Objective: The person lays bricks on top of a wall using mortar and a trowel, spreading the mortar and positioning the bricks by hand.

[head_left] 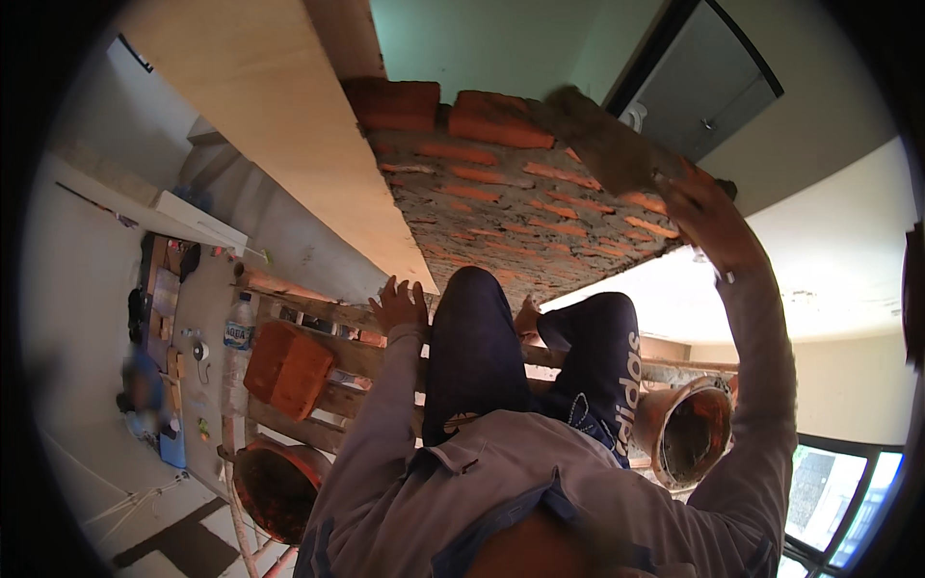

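Observation:
My right hand (708, 217) is raised at the upper right, closed on a trowel. The trowel's broad blade (607, 144), coated in grey mortar, lies across the top right of a brick wall (491, 236). Two orange bricks, a left one (395, 103) and a right one (494, 118), sit on the wall's top course with a narrow gap between them. My left hand (400, 306) is open, fingers spread, by the lower edge of a pale wooden board (279, 116) that runs along the wall's left side. It appears to hold nothing.
I sit on scaffold planks (352, 356), knees against the wall. To my left are stacked orange bricks (289, 371), a plastic water bottle (237, 332) and a bucket (279, 488). A mortar-stained bucket (692, 433) stands at my right. The floor (207, 424) lies well below at left.

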Demonstrator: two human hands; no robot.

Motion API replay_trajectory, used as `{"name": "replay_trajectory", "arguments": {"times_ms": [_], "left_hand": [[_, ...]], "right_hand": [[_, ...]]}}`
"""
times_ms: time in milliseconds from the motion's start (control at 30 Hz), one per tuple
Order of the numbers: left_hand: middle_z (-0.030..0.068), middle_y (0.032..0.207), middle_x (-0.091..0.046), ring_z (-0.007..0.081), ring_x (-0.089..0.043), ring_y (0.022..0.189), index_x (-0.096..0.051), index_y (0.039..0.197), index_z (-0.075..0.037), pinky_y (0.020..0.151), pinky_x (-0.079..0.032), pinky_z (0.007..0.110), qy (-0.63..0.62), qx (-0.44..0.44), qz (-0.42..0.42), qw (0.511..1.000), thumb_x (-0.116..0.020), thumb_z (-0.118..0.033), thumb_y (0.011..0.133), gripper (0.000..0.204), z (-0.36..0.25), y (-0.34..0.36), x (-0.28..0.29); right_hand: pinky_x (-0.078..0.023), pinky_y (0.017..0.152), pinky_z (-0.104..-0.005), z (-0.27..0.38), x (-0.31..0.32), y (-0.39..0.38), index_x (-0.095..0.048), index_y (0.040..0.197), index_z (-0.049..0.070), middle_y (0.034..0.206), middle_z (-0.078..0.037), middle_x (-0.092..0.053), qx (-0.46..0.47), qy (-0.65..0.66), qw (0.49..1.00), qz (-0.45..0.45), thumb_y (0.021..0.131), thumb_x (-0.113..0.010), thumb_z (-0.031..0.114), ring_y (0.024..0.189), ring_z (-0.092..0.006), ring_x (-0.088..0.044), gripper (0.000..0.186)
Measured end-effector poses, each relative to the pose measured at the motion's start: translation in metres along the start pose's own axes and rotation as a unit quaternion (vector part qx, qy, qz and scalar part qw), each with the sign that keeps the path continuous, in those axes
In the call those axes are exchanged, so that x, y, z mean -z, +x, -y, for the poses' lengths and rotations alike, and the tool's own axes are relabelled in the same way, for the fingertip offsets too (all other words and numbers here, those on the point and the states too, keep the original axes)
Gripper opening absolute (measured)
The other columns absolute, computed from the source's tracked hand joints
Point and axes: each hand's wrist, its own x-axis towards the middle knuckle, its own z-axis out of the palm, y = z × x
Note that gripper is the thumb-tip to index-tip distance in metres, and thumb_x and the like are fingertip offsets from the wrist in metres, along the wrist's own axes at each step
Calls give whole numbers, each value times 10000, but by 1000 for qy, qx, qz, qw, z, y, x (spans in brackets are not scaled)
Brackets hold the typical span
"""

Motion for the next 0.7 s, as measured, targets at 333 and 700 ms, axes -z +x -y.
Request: {"name": "replay_trajectory", "arguments": {"times_ms": [333,700], "left_hand": [[98,1355,-527,266,-492,1256,-669,1141,-94,1128,-204,617,-70,-71,-43,994,-515,-449,924,443,12,-4,-8],[134,1397,-460,348,-596,1104,-419,1381,-77,883,-528,424,-152,-340,-151,915,-605,-112,867,548,-99,127,160]], "right_hand": [[-537,829,-440,17,-168,100,-455,1280,-57,1099,-191,-489,178,-424,878,-137,758,-572,-62,1039,-379,-543,536],[-514,801,-463,13,-195,90,-443,1304,-55,1105,-205,-467,134,-387,892,-191,782,-549,-76,993,-376,-551,533]]}}
